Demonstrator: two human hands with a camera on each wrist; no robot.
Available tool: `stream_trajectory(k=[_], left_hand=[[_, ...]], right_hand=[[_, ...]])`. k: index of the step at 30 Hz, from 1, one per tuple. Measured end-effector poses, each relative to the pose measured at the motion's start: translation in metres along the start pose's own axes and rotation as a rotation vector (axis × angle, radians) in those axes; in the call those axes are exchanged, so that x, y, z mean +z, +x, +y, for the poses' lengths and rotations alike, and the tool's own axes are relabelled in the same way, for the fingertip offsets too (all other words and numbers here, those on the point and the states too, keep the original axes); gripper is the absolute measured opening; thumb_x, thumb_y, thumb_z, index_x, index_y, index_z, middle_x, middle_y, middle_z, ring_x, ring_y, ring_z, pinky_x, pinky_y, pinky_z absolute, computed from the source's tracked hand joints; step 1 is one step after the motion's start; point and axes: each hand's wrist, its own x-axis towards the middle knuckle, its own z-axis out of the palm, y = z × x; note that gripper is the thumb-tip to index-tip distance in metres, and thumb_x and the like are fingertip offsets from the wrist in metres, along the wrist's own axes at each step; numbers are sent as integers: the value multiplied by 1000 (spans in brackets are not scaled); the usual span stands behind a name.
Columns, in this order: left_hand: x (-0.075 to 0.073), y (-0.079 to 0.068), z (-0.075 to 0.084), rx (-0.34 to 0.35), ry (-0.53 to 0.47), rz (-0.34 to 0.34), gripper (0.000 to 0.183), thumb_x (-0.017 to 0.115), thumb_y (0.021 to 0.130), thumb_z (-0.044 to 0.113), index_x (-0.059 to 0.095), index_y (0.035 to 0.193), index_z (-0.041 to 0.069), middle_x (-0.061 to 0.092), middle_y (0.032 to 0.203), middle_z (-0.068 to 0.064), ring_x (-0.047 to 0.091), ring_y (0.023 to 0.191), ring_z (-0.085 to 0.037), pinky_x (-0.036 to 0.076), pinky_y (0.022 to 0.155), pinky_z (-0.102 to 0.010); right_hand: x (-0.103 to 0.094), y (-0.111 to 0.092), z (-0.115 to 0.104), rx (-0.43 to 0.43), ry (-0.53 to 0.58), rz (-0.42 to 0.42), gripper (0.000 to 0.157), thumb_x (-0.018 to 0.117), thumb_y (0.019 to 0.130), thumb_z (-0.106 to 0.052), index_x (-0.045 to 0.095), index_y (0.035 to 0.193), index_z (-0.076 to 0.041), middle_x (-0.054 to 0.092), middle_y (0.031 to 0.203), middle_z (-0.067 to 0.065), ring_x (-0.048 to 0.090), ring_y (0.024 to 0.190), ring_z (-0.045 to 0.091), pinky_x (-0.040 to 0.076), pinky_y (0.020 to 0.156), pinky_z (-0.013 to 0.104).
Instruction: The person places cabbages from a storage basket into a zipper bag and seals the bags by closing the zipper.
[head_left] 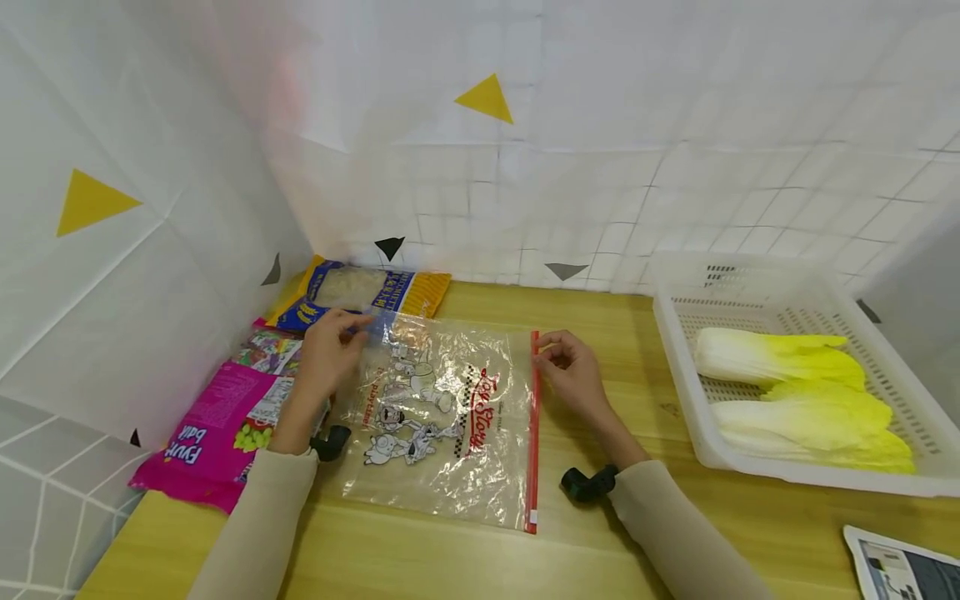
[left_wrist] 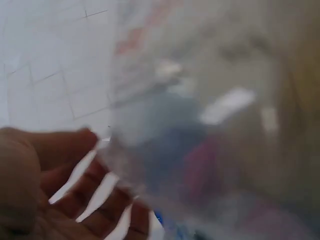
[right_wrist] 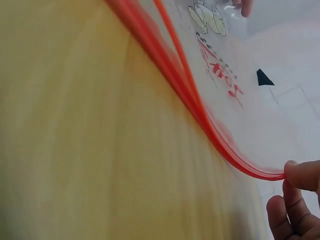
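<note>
Both hands hold up a clear zip bag printed with cartoon figures and red lettering. My left hand pinches its far left corner between thumb and fingertips. At the opposite far corner, my right hand pinches the end of the red zip edge. In the right wrist view that red edge curves away from the thumb and forefinger, and its two strips spread apart partway along. The left wrist view is blurred, with the bag's film filling much of it beside the fingers.
Behind my left hand lies a blue and yellow food packet. A pink packet lies at the left. On the right, a white plastic basket holds cabbage pieces. A flat printed pouch lies at the lower right. White sheeting stands behind.
</note>
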Motion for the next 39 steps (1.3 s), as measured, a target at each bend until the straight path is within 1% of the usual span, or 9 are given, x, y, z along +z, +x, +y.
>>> stream_trajectory(k=[5, 9, 11, 14, 18, 22, 27, 32, 39], left_hand=[[-6, -3, 7, -36, 115, -118, 39, 66, 99, 17, 65, 136, 7, 54, 142, -24, 55, 123, -46, 47, 100, -64], [-9, -9, 31, -65, 268, -161, 48, 67, 98, 29, 60, 143, 15, 37, 160, -22, 31, 144, -52, 28, 106, -77], [-5, -13, 46, -47, 306, -179, 50, 68, 97, 34, 58, 144, 18, 33, 163, -21, 26, 147, -51, 26, 106, -77], [9, -21, 68, 30, 326, -236, 54, 69, 96, 39, 57, 146, 22, 31, 165, -19, 25, 150, -50, 25, 110, -79], [38, -35, 90, 124, 322, -398, 63, 68, 95, 48, 50, 151, 25, 29, 167, -14, 22, 153, -48, 19, 115, -77], [61, -48, 94, 175, 340, -566, 74, 65, 95, 54, 39, 157, 24, 23, 170, -12, 12, 156, -49, 14, 118, -75], [73, -56, 89, 187, 362, -677, 79, 67, 93, 55, 35, 160, 26, 22, 170, -9, 5, 156, -49, 8, 121, -73], [76, -55, 81, 196, 357, -696, 75, 69, 92, 53, 40, 157, 29, 28, 169, -6, 12, 156, -48, 12, 122, -70], [83, -49, 75, 226, 284, -569, 51, 77, 88, 46, 66, 136, 30, 49, 158, -3, 39, 145, -44, 34, 109, -72]], right_hand=[[4, -2, -3, 39, -83, -25, 19, 70, 93, 0, 66, 112, -2, 71, 91, 22, 62, 74, 13, 50, 68, 18], [2, -3, -4, 57, -108, -55, 23, 71, 93, -4, 66, 116, -3, 72, 94, 20, 65, 80, 18, 51, 70, 20], [1, -3, -4, 63, -112, -65, 24, 72, 93, -5, 66, 116, -4, 73, 96, 19, 66, 84, 21, 52, 72, 20], [-1, -4, -4, 65, -117, -82, 24, 72, 93, -5, 66, 116, -4, 75, 101, 19, 69, 90, 25, 53, 77, 19], [-5, -7, -3, 65, -127, -101, 24, 73, 93, -5, 66, 117, -3, 75, 104, 19, 70, 95, 29, 53, 79, 19], [-9, -10, -3, 49, -167, -122, 25, 73, 93, -7, 67, 117, -3, 76, 104, 18, 71, 96, 28, 53, 81, 20], [-18, -15, -3, 29, -261, -164, 23, 75, 92, -9, 71, 114, -4, 75, 98, 12, 68, 89, 22, 53, 77, 22], [-26, -21, -3, -25, -377, -241, 20, 79, 89, -12, 78, 108, -7, 76, 90, 4, 66, 84, 15, 51, 79, 27], [-28, -29, -2, -48, -393, -316, 19, 82, 87, -19, 80, 105, -15, 71, 83, -6, 61, 82, 11, 41, 84, 33]])
